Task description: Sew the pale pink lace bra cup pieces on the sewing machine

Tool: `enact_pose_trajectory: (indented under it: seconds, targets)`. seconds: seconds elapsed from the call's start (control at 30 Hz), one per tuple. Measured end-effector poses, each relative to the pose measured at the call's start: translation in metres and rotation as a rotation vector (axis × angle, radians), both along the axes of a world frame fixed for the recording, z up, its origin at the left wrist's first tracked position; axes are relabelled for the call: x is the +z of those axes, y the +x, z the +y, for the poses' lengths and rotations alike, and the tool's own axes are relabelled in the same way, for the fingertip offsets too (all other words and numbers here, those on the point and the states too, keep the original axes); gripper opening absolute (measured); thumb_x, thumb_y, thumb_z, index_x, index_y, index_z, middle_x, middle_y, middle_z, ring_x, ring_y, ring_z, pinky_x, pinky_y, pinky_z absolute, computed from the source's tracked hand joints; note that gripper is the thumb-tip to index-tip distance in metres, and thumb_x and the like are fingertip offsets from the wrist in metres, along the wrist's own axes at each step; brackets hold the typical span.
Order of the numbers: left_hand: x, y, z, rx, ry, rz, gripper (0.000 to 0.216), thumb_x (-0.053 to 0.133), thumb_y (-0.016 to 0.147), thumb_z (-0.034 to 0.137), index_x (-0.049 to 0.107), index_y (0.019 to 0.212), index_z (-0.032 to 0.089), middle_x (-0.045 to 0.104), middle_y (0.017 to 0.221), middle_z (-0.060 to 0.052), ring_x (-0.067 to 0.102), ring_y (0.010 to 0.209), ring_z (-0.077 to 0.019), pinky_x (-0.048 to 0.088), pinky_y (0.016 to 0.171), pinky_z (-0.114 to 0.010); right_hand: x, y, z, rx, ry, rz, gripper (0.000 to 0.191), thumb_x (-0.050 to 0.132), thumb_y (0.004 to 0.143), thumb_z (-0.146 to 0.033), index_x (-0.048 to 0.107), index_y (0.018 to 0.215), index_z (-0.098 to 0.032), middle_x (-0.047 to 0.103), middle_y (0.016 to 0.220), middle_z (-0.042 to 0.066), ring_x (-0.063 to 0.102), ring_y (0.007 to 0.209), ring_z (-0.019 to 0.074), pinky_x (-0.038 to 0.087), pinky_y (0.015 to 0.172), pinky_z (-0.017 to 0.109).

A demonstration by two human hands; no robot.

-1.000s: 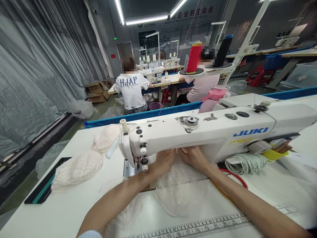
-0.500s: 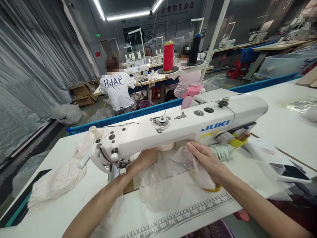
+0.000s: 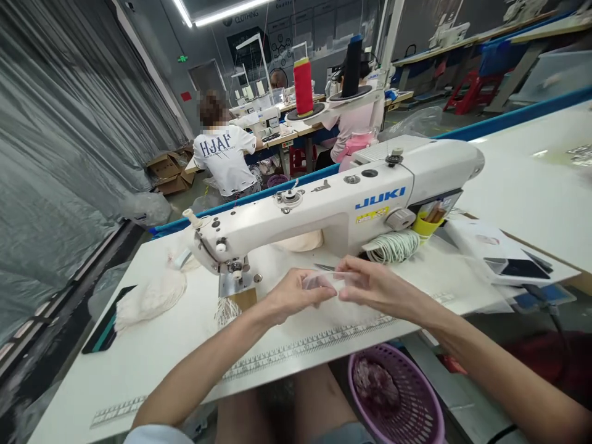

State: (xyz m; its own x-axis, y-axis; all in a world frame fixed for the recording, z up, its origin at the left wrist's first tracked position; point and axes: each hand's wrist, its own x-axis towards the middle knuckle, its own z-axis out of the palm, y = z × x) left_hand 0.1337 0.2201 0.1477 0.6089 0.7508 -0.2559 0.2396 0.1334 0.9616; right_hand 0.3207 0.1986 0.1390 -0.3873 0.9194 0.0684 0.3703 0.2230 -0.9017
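My left hand point(image 3: 295, 294) and my right hand point(image 3: 370, 285) meet in front of the white JUKI sewing machine point(image 3: 333, 206), both pinching a small piece of sheer white fabric point(image 3: 319, 282) held just above the table. More pale sheer fabric point(image 3: 345, 313) lies under my hands on the white table point(image 3: 161, 345). Small scissors point(image 3: 324, 267) lie just behind the held piece. A strip of white lace point(image 3: 226, 309) hangs below the needle plate.
A heap of white lace point(image 3: 150, 297) lies left of the machine. A coil of white cord point(image 3: 393, 245) and a yellow cup point(image 3: 424, 224) sit under the machine arm. A purple basket point(image 3: 398, 401) stands below the table edge. Two people sew at machines behind.
My hands have come out from under the machine arm toward me, bringing the sheer fabric piece between them. The view has pulled back and dropped, showing the table edge and basket.
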Motion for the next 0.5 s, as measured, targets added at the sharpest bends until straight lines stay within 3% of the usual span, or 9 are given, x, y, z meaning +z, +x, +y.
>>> enact_pose_trajectory:
  seconds: [0.1,0.2,0.37,0.5]
  targets:
    - [0.01,-0.026,-0.018,0.013,-0.065,-0.024,0.037,0.072,0.067,0.046,0.061,0.071,0.011,0.053,0.062,0.001,0.047,0.062,-0.0087,0.035,0.061,-0.022,0.004,-0.008,-0.009,0.117,0.085,-0.064,0.033,0.053,0.083,-0.049,0.056,0.069,-0.019,0.053,0.056,-0.002,0.047,0.054,0.012,0.034,0.051,0.023]
    - [0.012,-0.052,-0.042,0.021,-0.123,-0.069,0.04,0.071,0.067,0.048,0.061,0.075,0.011,0.057,0.066,-0.002,0.05,0.062,-0.0095,0.038,0.061,-0.022,0.006,-0.031,-0.016,0.117,0.123,0.004,0.037,0.047,0.087,-0.045,0.054,0.064,-0.018,0.054,0.06,-0.001,0.049,0.058,0.0123,0.037,0.056,0.024]
    - [-0.001,-0.096,-0.077,0.076,-0.163,-0.024,0.037,0.074,0.065,0.04,0.066,0.089,0.012,0.031,0.048,0.009,0.029,0.044,-0.004,0.028,0.043,-0.017,-0.003,-0.085,-0.027,0.183,0.007,0.041,0.04,0.044,0.088,-0.048,0.055,0.066,-0.017,0.04,0.043,-0.006,0.034,0.043,0.0089,0.027,0.044,0.022]
    - [-0.012,-0.133,-0.094,0.125,-0.136,-0.021,0.029,0.065,0.071,0.032,0.07,0.087,0.009,0.028,0.045,0.008,0.023,0.041,-0.0038,0.019,0.039,-0.017,-0.015,-0.122,-0.031,0.185,-0.023,0.014,0.041,0.044,0.086,-0.051,0.059,0.071,-0.016,0.034,0.043,-0.008,0.03,0.04,0.0081,0.022,0.041,0.022]
